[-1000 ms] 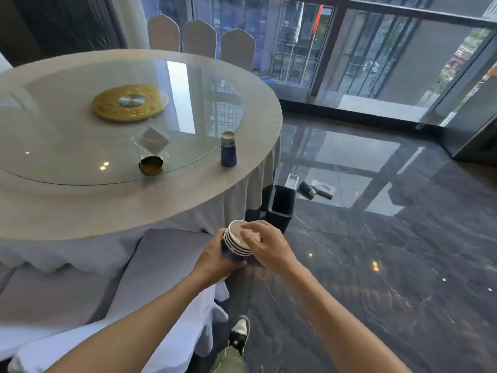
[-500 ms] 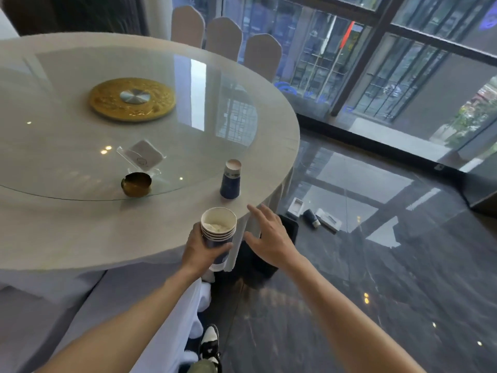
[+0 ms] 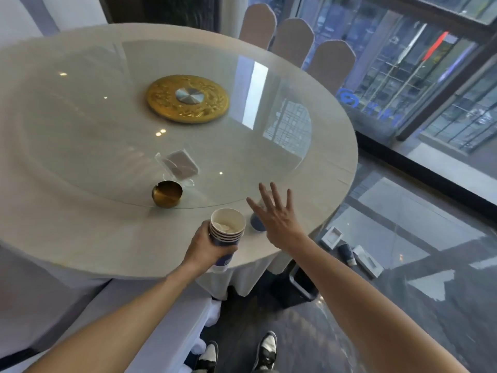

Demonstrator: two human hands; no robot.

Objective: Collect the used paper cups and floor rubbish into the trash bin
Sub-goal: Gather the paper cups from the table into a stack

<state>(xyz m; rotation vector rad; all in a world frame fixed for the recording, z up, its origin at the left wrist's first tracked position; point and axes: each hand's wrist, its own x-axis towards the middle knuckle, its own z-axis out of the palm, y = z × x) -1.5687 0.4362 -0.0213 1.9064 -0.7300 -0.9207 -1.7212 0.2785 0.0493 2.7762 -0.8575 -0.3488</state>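
Your left hand (image 3: 205,244) grips a stack of cups (image 3: 226,228) over the desk (image 3: 80,238) edge. Your right hand (image 3: 274,215), spread and empty, reaches the last cup (image 3: 256,224). Floor rubbish (image 3: 347,250) and the bin (image 3: 298,288) trip remain.

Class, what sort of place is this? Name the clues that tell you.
Probably a restaurant's or hotel's banquet room: a large round table with a glass turntable on a gold hub, cloth-covered chairs, and a polished dark floor beside tall windows.
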